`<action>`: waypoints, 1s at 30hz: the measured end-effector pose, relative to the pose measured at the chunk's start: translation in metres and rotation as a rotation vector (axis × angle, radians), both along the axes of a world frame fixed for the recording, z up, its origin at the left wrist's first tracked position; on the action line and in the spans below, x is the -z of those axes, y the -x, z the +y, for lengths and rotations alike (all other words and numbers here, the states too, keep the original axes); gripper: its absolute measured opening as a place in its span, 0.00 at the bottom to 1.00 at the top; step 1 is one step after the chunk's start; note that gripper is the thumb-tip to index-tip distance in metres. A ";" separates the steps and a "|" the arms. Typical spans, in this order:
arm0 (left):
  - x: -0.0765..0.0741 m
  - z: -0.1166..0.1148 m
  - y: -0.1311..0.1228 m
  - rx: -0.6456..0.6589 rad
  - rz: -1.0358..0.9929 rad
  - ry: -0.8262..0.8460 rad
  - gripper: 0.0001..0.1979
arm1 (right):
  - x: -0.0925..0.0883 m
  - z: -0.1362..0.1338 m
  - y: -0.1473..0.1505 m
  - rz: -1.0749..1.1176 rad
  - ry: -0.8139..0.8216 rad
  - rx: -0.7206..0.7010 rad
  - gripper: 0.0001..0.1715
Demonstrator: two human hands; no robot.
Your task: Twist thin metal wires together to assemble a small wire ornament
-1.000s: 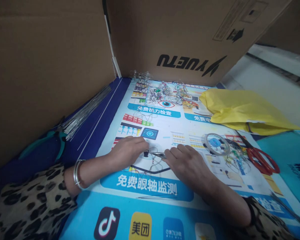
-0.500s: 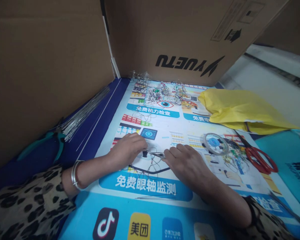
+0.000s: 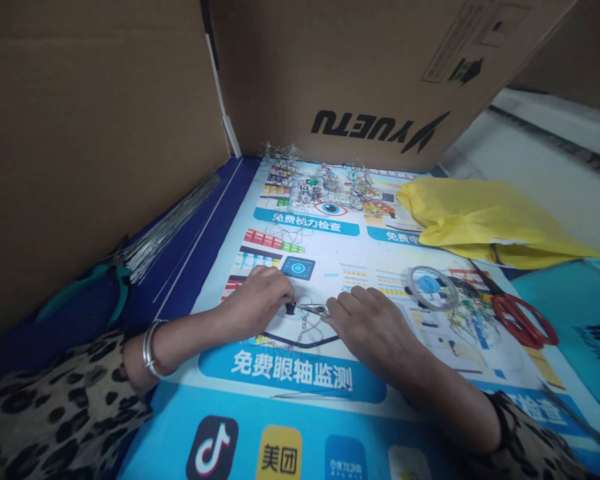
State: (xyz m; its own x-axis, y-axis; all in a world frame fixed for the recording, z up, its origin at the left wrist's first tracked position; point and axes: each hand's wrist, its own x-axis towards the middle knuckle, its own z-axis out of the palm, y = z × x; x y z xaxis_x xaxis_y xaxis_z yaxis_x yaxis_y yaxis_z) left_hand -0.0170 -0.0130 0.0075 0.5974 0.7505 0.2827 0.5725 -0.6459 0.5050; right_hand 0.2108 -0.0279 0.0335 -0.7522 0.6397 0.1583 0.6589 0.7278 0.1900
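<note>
My left hand (image 3: 257, 299) rests on the printed blue poster (image 3: 300, 373), its fingers pinched on a small black bead (image 3: 291, 309) strung on thin wire. My right hand (image 3: 369, 322) is closed on small metal pliers (image 3: 314, 309) whose tip meets the bead. A tangle of thin wire (image 3: 307, 327) lies under and between both hands. A silver bangle sits on my left wrist.
Cardboard walls (image 3: 105, 120) stand behind and to the left. A bundle of straight silver wires (image 3: 167, 227) and teal pliers (image 3: 107, 283) lie at left. Finished wire pieces (image 3: 330, 183) are at the back. Yellow bag (image 3: 480, 217), tape roll (image 3: 429, 285) and red scissors (image 3: 525, 320) are at right.
Almost nothing has moved; both hands stay at the bead, with the pliers tip shifting slightly against it.
</note>
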 end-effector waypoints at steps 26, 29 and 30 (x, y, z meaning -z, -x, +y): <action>0.001 -0.002 0.000 0.049 0.151 -0.195 0.09 | 0.002 0.001 0.008 0.066 0.097 0.066 0.09; 0.003 -0.002 0.000 0.053 0.134 -0.206 0.08 | 0.002 0.002 0.008 0.066 0.098 0.058 0.10; 0.004 -0.002 0.001 0.055 0.129 -0.209 0.09 | 0.002 0.002 0.008 0.064 0.097 0.055 0.10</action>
State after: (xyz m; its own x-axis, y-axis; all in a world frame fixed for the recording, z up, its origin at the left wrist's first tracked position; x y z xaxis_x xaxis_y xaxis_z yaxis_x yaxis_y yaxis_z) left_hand -0.0177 -0.0147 0.0039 0.6767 0.6493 0.3470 0.5849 -0.7604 0.2822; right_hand 0.2032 -0.0262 0.0310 -0.7061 0.6940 0.1407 0.7066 0.7034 0.0767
